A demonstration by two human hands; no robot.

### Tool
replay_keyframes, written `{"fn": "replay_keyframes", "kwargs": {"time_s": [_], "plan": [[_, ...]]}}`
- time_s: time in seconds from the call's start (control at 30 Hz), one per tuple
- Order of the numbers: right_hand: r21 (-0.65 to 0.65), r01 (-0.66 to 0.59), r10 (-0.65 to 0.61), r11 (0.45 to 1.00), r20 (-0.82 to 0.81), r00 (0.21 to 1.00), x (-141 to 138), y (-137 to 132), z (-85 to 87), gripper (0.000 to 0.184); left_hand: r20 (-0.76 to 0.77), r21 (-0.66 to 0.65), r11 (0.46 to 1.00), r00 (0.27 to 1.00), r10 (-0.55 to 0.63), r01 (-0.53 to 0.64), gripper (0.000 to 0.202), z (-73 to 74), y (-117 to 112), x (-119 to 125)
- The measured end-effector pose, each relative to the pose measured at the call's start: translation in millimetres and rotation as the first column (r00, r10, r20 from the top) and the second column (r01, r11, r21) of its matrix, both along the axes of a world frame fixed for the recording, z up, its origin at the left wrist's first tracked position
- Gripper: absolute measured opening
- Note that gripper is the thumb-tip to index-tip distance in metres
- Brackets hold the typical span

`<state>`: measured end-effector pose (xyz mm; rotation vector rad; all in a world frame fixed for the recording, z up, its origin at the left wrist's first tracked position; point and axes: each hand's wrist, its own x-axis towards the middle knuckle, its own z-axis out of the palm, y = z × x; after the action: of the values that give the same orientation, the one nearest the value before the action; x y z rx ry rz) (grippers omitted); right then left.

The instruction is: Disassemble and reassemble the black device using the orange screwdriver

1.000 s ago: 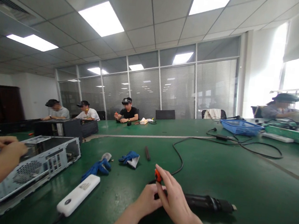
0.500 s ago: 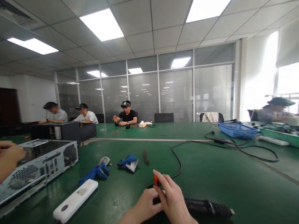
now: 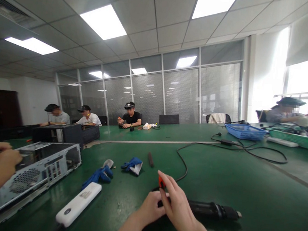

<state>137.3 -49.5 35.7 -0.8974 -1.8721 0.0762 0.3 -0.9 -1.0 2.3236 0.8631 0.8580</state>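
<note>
My right hand, with a bracelet at the wrist, pinches a small orange-and-black piece between thumb and fingertips. Just left of it and touching it, my left hand is closed around something dark, mostly hidden by the fingers. Behind my right hand a black cylindrical power tool lies on the green table, its metal tip pointing right. A black cable runs from behind my hands towards the back right.
A white power strip, blue-and-grey gloves and a dark bar lie left and ahead. A co-worker's hands work over an open metal computer case. Blue and green baskets stand far right; several people sit around.
The view has shifted slightly. My hands stay together, with the orange piece still in the right one. The co-worker's hands at the left have moved a little left.
</note>
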Motion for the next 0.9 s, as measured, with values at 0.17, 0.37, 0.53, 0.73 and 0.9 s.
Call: {"fn": "replay_keyframes", "kwargs": {"time_s": [0.17, 0.37, 0.53, 0.73, 0.9], "plan": [[-0.016, 0.038, -0.038, 0.999, -0.006, 0.999, 0.6, 5.7, -4.3, 0.054, -0.053, 0.001, 0.999, 0.998, 0.036, -0.036, 0.013, -0.4, 0.2, 0.2], [-0.031, 0.002, -0.003, 1.000, -0.012, 1.000, 3.4, 3.8, 0.3, 0.058, -0.069, 0.015, 1.000, 0.997, 0.023, -0.022, 0.014, -4.9, 4.0, -0.7], [-0.047, 0.046, -0.047, 0.998, -0.012, 0.999, 4.8, 5.4, 1.3, 0.051, -0.049, 0.020, 0.999, 0.998, 0.037, -0.036, 0.012, -9.6, 9.3, -1.1], [-0.075, -0.027, 0.025, 0.997, -0.022, 0.999, 5.0, 4.9, 4.9, 0.060, -0.046, 0.000, 1.000, 0.999, -0.008, 0.008, 0.014, -6.4, 8.8, -0.7], [-0.011, 0.021, -0.021, 1.000, -0.073, 0.997, 13.0, 6.1, 9.6, 0.053, -0.117, 0.012, 1.000, 0.993, 0.029, -0.028, 0.027, 0.3, 5.5, -1.1]]}}
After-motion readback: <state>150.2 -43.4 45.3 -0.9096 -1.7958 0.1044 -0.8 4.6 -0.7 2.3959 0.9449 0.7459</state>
